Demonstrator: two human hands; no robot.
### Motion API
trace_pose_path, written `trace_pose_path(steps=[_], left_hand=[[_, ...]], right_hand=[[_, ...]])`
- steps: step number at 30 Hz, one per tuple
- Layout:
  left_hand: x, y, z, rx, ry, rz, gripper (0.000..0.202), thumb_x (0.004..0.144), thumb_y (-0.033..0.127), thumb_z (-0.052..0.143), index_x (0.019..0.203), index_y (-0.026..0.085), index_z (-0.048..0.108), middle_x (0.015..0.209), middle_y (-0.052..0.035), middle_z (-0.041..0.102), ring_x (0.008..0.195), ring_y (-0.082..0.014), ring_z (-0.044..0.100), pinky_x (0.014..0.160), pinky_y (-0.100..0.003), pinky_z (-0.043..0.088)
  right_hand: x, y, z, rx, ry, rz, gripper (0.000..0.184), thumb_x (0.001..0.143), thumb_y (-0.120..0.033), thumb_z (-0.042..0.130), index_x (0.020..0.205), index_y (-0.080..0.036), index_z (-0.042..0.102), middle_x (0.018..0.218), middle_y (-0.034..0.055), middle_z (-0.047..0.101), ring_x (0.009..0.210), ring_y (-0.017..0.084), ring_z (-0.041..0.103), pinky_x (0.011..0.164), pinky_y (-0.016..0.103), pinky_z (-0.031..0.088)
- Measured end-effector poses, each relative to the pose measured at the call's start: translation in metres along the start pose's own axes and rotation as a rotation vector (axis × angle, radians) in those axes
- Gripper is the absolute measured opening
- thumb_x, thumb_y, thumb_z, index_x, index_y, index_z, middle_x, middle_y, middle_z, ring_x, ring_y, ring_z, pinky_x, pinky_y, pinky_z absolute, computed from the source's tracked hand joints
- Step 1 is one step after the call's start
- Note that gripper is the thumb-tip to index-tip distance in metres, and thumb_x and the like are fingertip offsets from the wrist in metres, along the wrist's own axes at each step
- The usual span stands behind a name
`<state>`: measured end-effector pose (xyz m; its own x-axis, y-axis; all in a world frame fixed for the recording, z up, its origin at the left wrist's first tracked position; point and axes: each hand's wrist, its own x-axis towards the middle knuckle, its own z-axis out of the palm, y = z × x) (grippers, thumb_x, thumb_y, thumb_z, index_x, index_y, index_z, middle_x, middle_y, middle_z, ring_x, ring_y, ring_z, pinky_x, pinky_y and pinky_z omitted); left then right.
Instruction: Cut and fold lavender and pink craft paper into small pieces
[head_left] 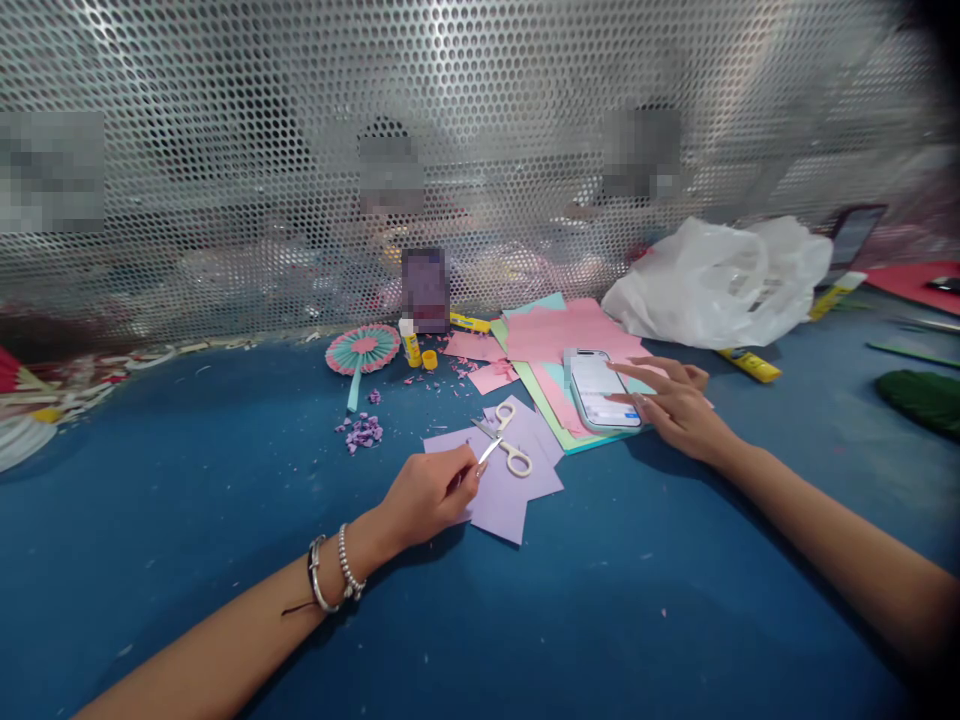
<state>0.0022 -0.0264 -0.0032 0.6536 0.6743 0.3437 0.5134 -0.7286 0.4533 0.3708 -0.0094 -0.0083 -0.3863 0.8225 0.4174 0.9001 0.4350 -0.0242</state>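
Note:
My left hand (442, 490) is closed, thumb and fingers pinching one blade of a pair of open scissors (517, 459) with white handles. The scissors lie over lilac paper pieces (501, 512), their other blade pointing left. On a stack of coloured sheets, my right hand (675, 405) reaches over a light-coloured phone (600, 392), index finger stretched to its lit screen. Its other fingers are spread by the phone's right edge. Left of the lilac paper is a small heap of crumpled purple paper bits (363, 432).
A pink and teal folded-paper fan (364, 350) lies at the back left, near a glue stick (410, 343) and its yellow cap (429, 360). Pink sheets (559, 330) top the stack. A white plastic bag (697, 290) stands against the perforated metal panel (300, 180).

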Motion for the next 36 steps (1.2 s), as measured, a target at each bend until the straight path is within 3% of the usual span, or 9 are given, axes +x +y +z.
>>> trace_pose_path(steps=[7,14,24,30,36], left_hand=[[0.000,0.000,-0.001,-0.003,-0.009,-0.015,0.028,0.092,0.027,0.036,0.069,0.016,0.047,0.054,0.0050,0.045,0.047,-0.0074,0.038,0.048,-0.022,0.030],[0.000,0.000,0.000,-0.007,-0.008,-0.013,0.028,0.092,0.027,0.034,0.069,0.017,0.047,0.054,0.0046,0.045,0.047,-0.0081,0.039,0.048,-0.022,0.030],[-0.001,0.000,0.000,-0.011,-0.023,-0.014,0.027,0.092,0.027,0.035,0.070,0.017,0.046,0.056,0.0042,0.046,0.049,-0.0084,0.040,0.050,-0.023,0.031],[-0.001,-0.001,0.000,-0.008,-0.025,-0.022,0.026,0.091,0.026,0.036,0.069,0.016,0.046,0.056,0.0047,0.045,0.049,-0.0080,0.039,0.050,-0.022,0.030],[-0.001,-0.002,0.001,-0.009,-0.028,-0.023,0.026,0.092,0.027,0.035,0.070,0.017,0.045,0.056,0.0047,0.044,0.049,-0.0081,0.038,0.050,-0.023,0.029]], right_hand=[[-0.006,0.008,-0.003,0.000,0.096,0.025,0.042,0.090,-0.029,0.027,0.097,-0.036,0.067,0.126,-0.0055,0.054,0.120,0.028,0.043,0.091,0.054,0.029],[-0.007,0.012,-0.001,-0.009,0.062,0.014,0.040,0.090,-0.028,0.029,0.096,-0.036,0.068,0.121,-0.0047,0.058,0.117,0.028,0.045,0.088,0.054,0.029],[-0.004,0.006,0.001,-0.035,0.019,-0.006,0.038,0.091,-0.033,0.027,0.109,-0.037,0.061,0.132,-0.0053,0.049,0.120,0.027,0.042,0.090,0.051,0.029],[0.003,-0.014,0.004,-0.027,-0.067,-0.045,0.040,0.092,-0.034,0.024,0.127,-0.038,0.044,0.146,-0.0057,0.026,0.127,0.027,0.031,0.092,0.049,0.030],[0.006,-0.017,0.011,-0.022,-0.129,-0.004,0.040,0.093,-0.040,0.022,0.128,-0.040,0.040,0.148,-0.0070,0.020,0.128,0.028,0.026,0.092,0.050,0.030]])
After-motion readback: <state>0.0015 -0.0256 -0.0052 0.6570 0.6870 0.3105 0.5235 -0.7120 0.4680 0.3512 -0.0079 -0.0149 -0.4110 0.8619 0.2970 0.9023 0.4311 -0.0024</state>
